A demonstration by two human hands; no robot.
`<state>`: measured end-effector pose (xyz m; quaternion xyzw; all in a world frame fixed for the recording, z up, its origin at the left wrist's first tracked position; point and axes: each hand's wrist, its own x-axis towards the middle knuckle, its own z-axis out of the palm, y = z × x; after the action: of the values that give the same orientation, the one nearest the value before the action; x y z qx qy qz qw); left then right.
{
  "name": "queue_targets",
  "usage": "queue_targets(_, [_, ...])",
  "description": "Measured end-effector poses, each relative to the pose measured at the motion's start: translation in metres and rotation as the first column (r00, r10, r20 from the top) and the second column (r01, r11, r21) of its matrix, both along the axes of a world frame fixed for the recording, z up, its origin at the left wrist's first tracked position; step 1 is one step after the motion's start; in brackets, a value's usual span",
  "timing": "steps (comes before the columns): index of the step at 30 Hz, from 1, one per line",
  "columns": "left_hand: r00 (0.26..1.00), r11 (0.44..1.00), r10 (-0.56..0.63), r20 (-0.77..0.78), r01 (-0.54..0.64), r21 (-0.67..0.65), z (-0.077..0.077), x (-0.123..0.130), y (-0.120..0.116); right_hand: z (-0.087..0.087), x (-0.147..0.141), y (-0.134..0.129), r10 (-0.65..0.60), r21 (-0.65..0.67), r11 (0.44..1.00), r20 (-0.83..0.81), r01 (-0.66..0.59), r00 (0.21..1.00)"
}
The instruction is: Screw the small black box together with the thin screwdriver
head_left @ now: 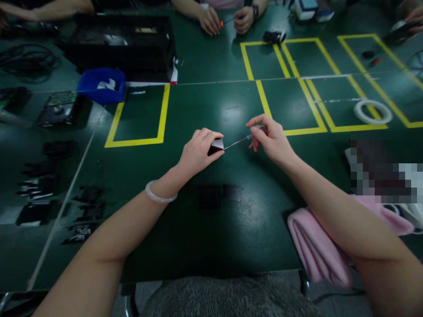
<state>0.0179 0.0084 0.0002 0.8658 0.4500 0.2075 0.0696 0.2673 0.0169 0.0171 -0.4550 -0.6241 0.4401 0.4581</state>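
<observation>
My left hand (201, 152) grips a small black part (216, 146) with a pale grey top face, its fingers over the far side and the thumb along the near side. A screwdriver (248, 137) is pinched in my right hand (269, 137), its thin metal shaft pointing left. The tip meets the right end of the black part, or lies very close to it. On the green table nearer to me lie a flat black square piece (209, 197) and a thinner dark plate (233, 193), side by side.
Left of me are several black plastic parts (89, 211) and a circuit-board unit (58, 108). A blue bin (102, 86) stands before a long black box (125, 48). A tape roll (372, 112) and pink cloth (317, 242) lie right. Across the table, a co-worker's hands (210, 21) hold an orange-tipped tool.
</observation>
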Motion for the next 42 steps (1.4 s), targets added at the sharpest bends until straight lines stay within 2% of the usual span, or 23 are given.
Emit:
queue_targets(7, [1.0, 1.0, 0.001, -0.003, -0.001, -0.001, 0.0005, -0.0004, -0.0001, 0.0021, -0.0006, -0.0007, -0.032, -0.006, 0.999, 0.046, 0.032, 0.998])
queue_targets(16, [1.0, 1.0, 0.003, -0.007, -0.003, 0.014, 0.0011, -0.0001, -0.0013, 0.0007, 0.0006, -0.0006, 0.003, -0.01, 1.0, 0.017, -0.003, 1.0])
queue_targets(21, [1.0, 1.0, 0.005, -0.009, -0.005, -0.006, 0.0019, 0.0001, -0.0009, 0.0016, 0.0, -0.0013, -0.019, 0.013, 1.0, 0.054, 0.018, 0.998])
queue_targets(28, [1.0, 1.0, 0.003, -0.008, -0.003, -0.009, 0.0016, 0.0004, -0.001, 0.0017, -0.0003, -0.001, 0.007, -0.005, 1.0, 0.003, -0.007, 1.0])
queue_targets(34, [1.0, 1.0, 0.003, -0.01, -0.003, -0.012, 0.0026, 0.0006, -0.0009, 0.0019, 0.0005, -0.0008, -0.009, 0.025, 1.0, 0.069, 0.007, 0.998])
queue_targets(42, [1.0, 1.0, -0.002, -0.009, 0.002, -0.005, 0.0014, 0.0, -0.0007, 0.0028, -0.0007, -0.0015, 0.004, 0.009, 1.0, 0.022, -0.005, 1.0])
